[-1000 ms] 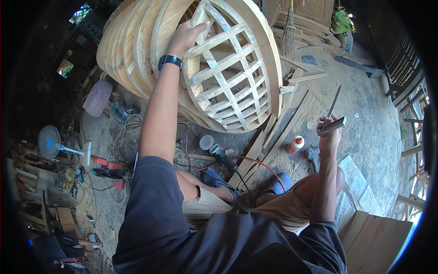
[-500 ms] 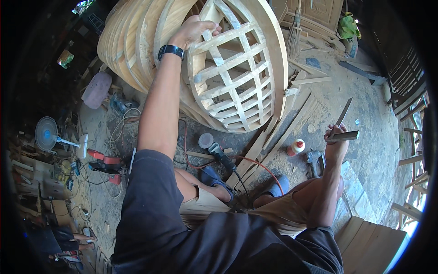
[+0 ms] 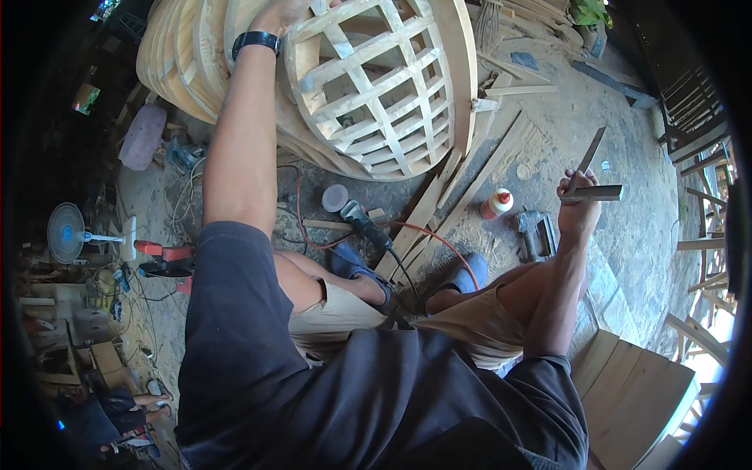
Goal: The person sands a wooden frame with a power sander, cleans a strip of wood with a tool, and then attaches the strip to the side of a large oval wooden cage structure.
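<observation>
A large curved wooden framework (image 3: 188, 59) of ribs stands in front of me, with a pale wooden lattice (image 3: 381, 113) set in its near face. My left hand (image 3: 283, 14) reaches up to the lattice's upper left edge. Its fingers look closed on the wood there, though the picture's top edge cuts off part of the hand. Off to the right, my right hand (image 3: 578, 205) is closed round a try square (image 3: 601, 193). The square's thin blade points up and away, and its thick stock lies across my fingers. It touches nothing else.
Between my feet lies an angle grinder (image 3: 365, 225) with an orange cord. Wooden strips (image 3: 489, 168), a glue bottle (image 3: 497, 204) and a grey power tool (image 3: 536, 235) lie to the right. A fan (image 3: 66, 233) and a red tool (image 3: 164, 258) stand left; another person (image 3: 117, 407) is at lower left.
The view has shifted, so the framework and floor things sit higher and further left. My left hand has slid partly out at the top. The right hand still holds the try square.
</observation>
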Motion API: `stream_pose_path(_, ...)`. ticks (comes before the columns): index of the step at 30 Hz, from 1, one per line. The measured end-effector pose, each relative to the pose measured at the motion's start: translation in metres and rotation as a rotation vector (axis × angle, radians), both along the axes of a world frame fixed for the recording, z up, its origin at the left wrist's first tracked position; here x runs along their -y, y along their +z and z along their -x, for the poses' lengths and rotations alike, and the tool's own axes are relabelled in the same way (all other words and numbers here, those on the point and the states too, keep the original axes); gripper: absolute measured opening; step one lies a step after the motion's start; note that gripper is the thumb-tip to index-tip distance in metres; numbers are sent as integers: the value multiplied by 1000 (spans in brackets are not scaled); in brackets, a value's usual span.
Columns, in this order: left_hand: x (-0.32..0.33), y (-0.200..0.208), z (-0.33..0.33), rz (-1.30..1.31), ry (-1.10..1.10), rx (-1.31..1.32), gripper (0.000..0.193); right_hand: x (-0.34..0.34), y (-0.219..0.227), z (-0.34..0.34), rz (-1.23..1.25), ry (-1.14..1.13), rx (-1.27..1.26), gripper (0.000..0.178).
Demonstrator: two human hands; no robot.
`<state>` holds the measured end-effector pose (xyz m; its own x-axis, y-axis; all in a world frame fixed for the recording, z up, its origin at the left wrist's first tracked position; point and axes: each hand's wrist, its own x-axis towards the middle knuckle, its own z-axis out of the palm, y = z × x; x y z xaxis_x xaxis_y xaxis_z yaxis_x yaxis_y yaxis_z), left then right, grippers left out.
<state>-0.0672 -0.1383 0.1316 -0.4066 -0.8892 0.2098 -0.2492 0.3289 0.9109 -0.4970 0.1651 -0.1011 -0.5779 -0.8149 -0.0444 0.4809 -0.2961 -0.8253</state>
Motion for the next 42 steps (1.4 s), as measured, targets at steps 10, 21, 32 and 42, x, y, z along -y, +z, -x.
stream_pose_path(10, -24, -20, -13, 138, 337, 227, 65, -5, 6, 0, 42, 46, -2, 16)
stream_pose_path(21, -31, -20, -6, 399, 456, 382, 80, -1, 13, 1, 45, 31, 11, 15)
stream_pose_path(32, -57, -40, 2, 417, 478, 253, 77, -9, 5, 14, 32, 42, -10, 17)
stream_pose_path(42, -69, -31, -7, 856, 619, 386, 50, -12, 11, 14, 44, 44, 22, 16)
